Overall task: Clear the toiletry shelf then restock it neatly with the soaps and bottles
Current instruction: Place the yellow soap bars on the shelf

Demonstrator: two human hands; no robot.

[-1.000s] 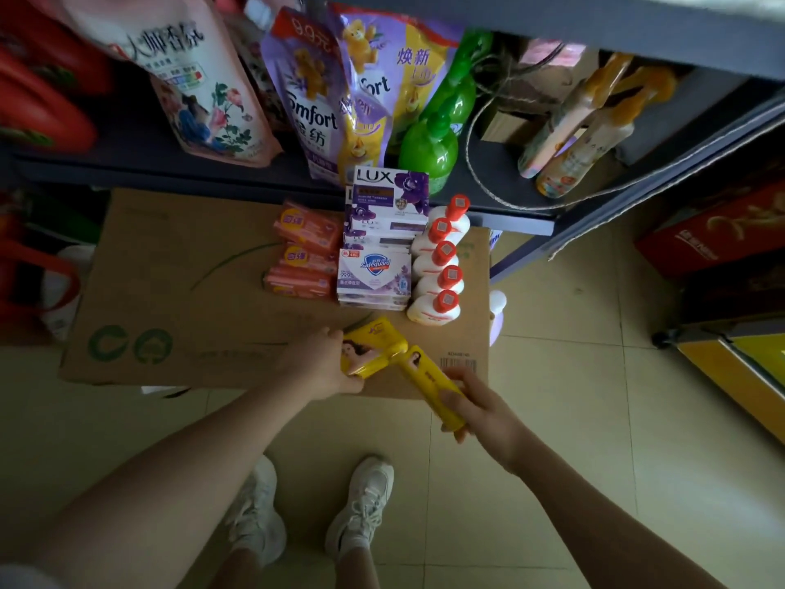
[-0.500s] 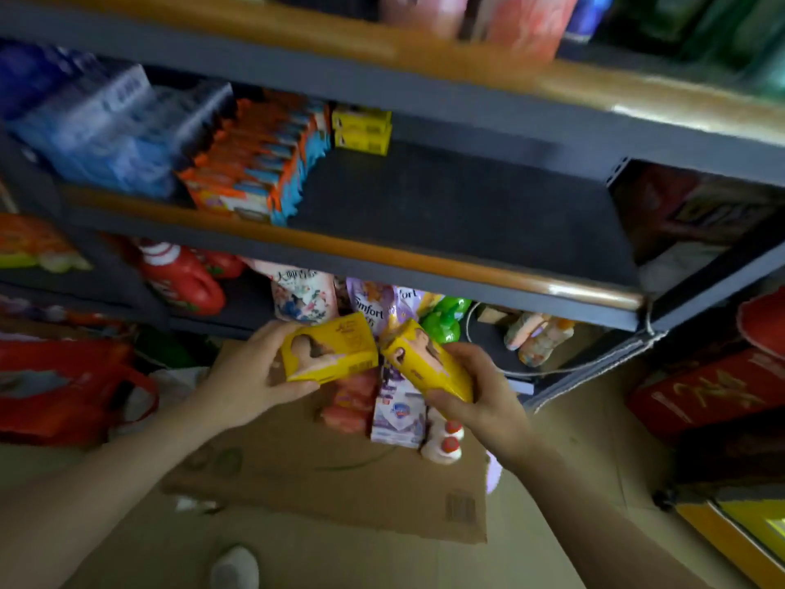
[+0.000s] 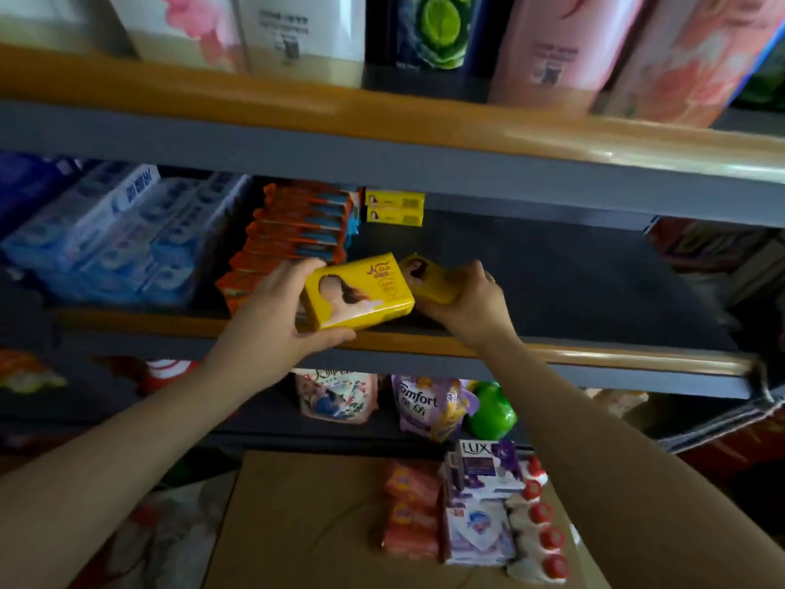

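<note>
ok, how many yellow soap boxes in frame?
4. One in the left hand: yellow box. One in the right hand: second box. Two stacked at the shelf back: upper, lower. More may sit hidden behind.

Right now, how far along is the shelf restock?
Partly done: blue packs, orange soap boxes and two yellow boxes already sit on the shelf. In hand: the left hand and right hand each hold a yellow soap box. Left: the soaps and red-capped bottles on the cardboard.
</note>
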